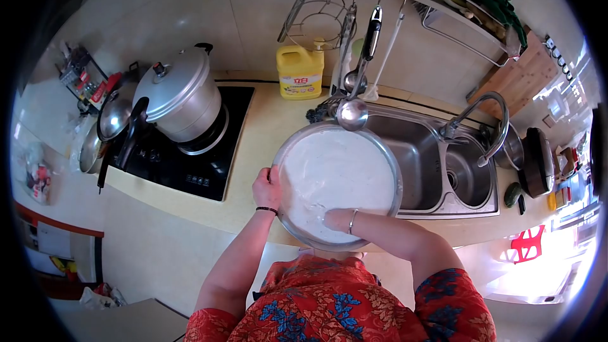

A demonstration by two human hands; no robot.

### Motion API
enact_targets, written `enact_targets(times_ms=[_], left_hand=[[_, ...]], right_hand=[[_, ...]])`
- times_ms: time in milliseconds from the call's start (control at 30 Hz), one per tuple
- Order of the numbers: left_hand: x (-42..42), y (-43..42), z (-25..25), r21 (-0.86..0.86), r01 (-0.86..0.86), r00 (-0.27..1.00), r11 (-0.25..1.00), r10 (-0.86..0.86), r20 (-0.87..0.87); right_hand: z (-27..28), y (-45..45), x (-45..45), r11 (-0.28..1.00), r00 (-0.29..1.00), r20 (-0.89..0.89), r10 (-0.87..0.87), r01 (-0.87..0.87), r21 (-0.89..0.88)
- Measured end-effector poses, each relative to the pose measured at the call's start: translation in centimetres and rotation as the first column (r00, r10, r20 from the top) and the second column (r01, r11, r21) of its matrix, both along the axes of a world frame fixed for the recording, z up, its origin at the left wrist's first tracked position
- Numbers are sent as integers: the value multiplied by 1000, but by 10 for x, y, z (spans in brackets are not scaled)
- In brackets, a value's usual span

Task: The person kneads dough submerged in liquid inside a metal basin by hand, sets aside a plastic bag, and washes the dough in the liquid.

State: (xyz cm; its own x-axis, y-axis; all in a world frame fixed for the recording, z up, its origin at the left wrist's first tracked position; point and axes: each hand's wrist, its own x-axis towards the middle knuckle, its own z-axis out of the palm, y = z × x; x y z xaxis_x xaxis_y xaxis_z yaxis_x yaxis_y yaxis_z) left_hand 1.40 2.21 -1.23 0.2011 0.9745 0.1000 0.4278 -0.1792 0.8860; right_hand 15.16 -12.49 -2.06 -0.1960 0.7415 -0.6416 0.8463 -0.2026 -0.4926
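Note:
A wide metal basin (397, 177) full of a thick white liquid (335, 164) stands at the counter's front, partly over the left edge of the sink. My left hand (266, 189), with a dark beaded bracelet, grips the basin's left rim. My right hand (339, 220), a silver bangle at its wrist, is dipped into the white liquid near the front side of the basin. Its fingers are under the surface, so their shape is hidden. Small ripples and lumps show in the liquid beside it.
Left stands a pressure cooker (180, 98) on a black cooktop (209, 171), its long handle sticking out forward. Behind the basin are a yellow detergent jug (300, 75) and a hanging ladle (352, 114). A double sink (411, 180) with a curved faucet (505, 123) lies right, near a cucumber (512, 194).

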Motion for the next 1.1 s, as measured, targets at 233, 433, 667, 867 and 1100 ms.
enact_targets(times_ms=[233, 433, 667, 867, 1100], left_hand=[[0, 1, -2, 15, -6, 1000, 1000, 7, -24], [0, 1, 0, 12, -5, 999, 1000, 6, -38], [0, 1, 0, 17, 1, 999, 1000, 0, -54], [0, 0, 4, 13, 12, 997, 1000, -11, -72], [-1, 2, -4, 35, 10, 999, 999, -9, -41]], right_hand=[[-3, -28, 31, 876, 821, 379, 428, -480, 50], [-7, -42, 53, 919, 854, 423, 303, -379, 107], [-26, -46, 59, 934, 897, 345, 278, -336, 119], [-27, -33, 35, 842, 876, 261, 406, -470, 266], [-10, -25, 7, 972, 992, 88, 91, -108, 209]])
